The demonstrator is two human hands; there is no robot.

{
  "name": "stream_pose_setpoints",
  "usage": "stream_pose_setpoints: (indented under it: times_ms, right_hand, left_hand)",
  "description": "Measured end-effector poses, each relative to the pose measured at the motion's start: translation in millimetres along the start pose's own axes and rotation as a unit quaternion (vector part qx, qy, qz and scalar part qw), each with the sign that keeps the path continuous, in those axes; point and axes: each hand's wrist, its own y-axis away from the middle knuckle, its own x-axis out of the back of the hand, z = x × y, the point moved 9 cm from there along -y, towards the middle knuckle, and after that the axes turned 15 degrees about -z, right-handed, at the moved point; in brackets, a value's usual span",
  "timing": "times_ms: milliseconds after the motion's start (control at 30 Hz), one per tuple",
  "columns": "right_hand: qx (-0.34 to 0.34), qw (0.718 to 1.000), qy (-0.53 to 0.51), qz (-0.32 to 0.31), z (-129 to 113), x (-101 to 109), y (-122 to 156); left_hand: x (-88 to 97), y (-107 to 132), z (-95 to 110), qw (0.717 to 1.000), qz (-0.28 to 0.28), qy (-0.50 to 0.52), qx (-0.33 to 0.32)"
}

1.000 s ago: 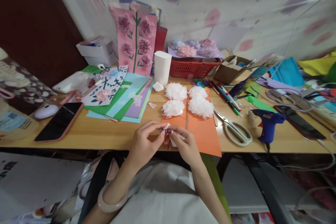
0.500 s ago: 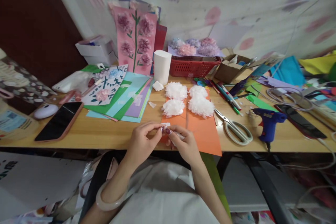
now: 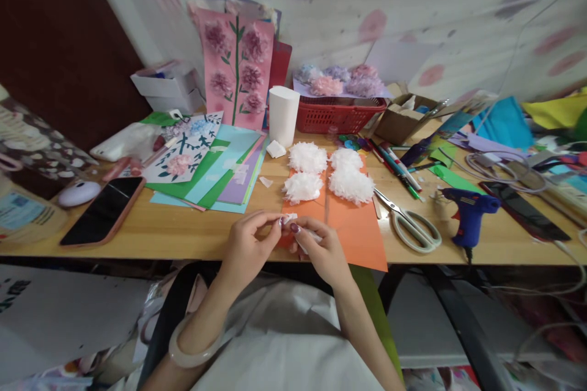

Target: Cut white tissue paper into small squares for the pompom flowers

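Pinched between the fingertips of my left hand (image 3: 253,243) and my right hand (image 3: 320,247) is a small piece of white tissue paper (image 3: 290,218). More white paper shows under my right fingers, partly hidden by them. Both hands are closed, just above the near edge of an orange sheet (image 3: 355,235). On the sheet's upper half sit several fluffy white paper flowers (image 3: 308,157), arranged either side of a centre line. To the right of the sheet lie scissors (image 3: 413,226) with pale handles.
A blue glue gun (image 3: 472,214) stands at right, beside a dark phone (image 3: 525,211). Left are coloured papers (image 3: 229,177) and another phone (image 3: 104,211). Behind stand a white paper roll (image 3: 283,116), a red basket (image 3: 339,117) and a pink flower picture (image 3: 238,70).
My fingers have shifted slightly around the small white tissue piece, which is tilted a little differently. Everything on the table stays in place.
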Motion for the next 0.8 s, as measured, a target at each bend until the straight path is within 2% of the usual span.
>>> stream_pose_setpoints:
  times_ms: [133,367,667,800]
  right_hand:
    - [-0.001,1.000,-0.001,0.010,-1.0,1.3,-0.3]
    - [0.000,1.000,-0.001,0.007,1.2,1.7,-0.1]
    - [0.001,1.000,0.007,0.002,3.6,2.6,-0.4]
    - [-0.001,1.000,0.005,0.003,3.7,2.3,-0.3]
  left_hand:
    - [-2.5,-0.8,6.3,1.000,-0.008,0.001,-0.011]
    - [5.2,1.3,-12.9,0.998,0.027,0.045,0.041]
    - [16.9,1.7,-25.1,0.989,0.086,0.087,0.079]
    - [28.3,1.5,-36.2,0.985,0.113,0.094,0.088]
